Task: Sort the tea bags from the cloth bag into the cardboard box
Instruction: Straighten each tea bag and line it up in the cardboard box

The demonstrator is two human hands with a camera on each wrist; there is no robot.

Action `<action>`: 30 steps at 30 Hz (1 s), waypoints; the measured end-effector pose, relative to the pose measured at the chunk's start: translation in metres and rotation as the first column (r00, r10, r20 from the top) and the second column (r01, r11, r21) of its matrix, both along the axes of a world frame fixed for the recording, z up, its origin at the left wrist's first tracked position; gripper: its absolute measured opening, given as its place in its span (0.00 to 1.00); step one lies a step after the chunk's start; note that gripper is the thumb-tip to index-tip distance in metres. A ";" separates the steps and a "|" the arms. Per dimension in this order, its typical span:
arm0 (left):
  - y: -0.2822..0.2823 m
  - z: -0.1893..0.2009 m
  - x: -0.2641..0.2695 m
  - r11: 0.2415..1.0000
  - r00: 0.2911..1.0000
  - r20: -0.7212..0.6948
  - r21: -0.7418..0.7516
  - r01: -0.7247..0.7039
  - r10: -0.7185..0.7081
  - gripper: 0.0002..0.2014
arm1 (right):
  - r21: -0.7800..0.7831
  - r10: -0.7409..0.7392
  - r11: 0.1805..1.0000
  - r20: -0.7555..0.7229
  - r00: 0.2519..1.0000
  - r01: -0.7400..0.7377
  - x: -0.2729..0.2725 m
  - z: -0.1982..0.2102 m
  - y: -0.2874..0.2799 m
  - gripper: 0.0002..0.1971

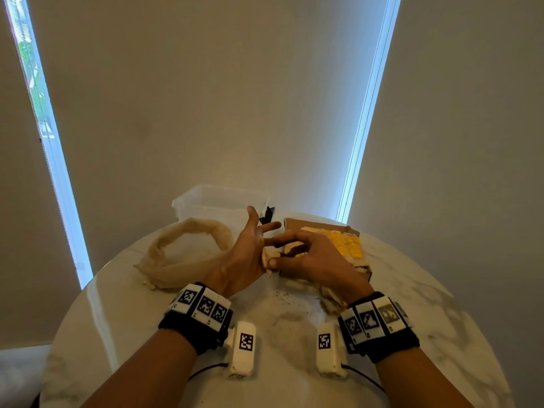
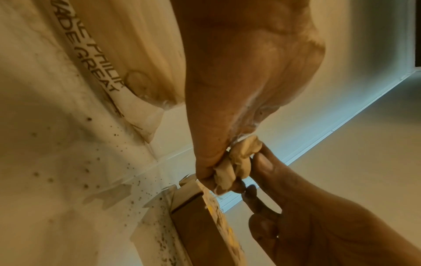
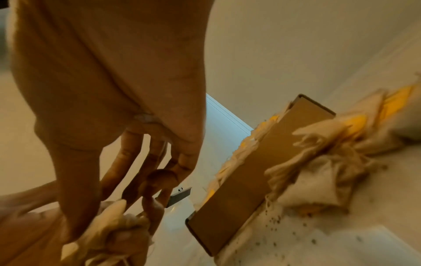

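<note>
Dim, warm; bright window slits

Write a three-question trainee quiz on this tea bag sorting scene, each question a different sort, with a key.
1. True or false: the cardboard box already holds tea bags with yellow tags.
2. Multiple choice: the cloth bag lies A) inside the clear plastic tub; B) on the marble table, on the person's left; C) on top of the box.
3. Fill in: the left hand and right hand together hold a small bunch of ____.

Key: 1 true; 2 B; 3 tea bags. The bunch is pinched between the fingers of both hands beside the box's near corner, above scattered dark crumbs.
</note>
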State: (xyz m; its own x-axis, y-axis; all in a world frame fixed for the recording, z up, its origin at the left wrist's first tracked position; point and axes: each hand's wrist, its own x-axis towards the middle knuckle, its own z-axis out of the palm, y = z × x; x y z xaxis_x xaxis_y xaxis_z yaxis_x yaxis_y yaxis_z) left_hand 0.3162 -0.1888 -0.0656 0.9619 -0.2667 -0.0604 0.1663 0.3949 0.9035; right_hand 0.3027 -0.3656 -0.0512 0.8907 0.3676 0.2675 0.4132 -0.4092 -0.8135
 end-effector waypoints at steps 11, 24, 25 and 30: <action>-0.005 -0.003 0.005 0.979 0.996 0.087 0.200 -0.049 0.032 0.37 | 0.365 -0.108 0.918 -0.147 0.983 0.156 0.015 -0.019 -0.010 0.12; 0.010 -0.020 0.012 0.844 0.904 0.362 0.389 -0.369 0.228 0.10 | 0.516 -0.100 0.825 -0.272 0.957 0.233 0.025 -0.028 -0.019 0.15; 0.012 -0.020 0.012 0.840 0.904 0.365 0.398 -0.369 0.224 0.10 | 0.503 -0.132 0.827 -0.260 0.956 0.251 0.026 -0.026 -0.020 0.14; 0.009 -0.018 0.013 0.787 0.930 0.364 0.557 -0.264 0.054 0.09 | 0.405 -0.109 0.895 -0.210 0.972 0.188 0.021 -0.022 -0.021 0.18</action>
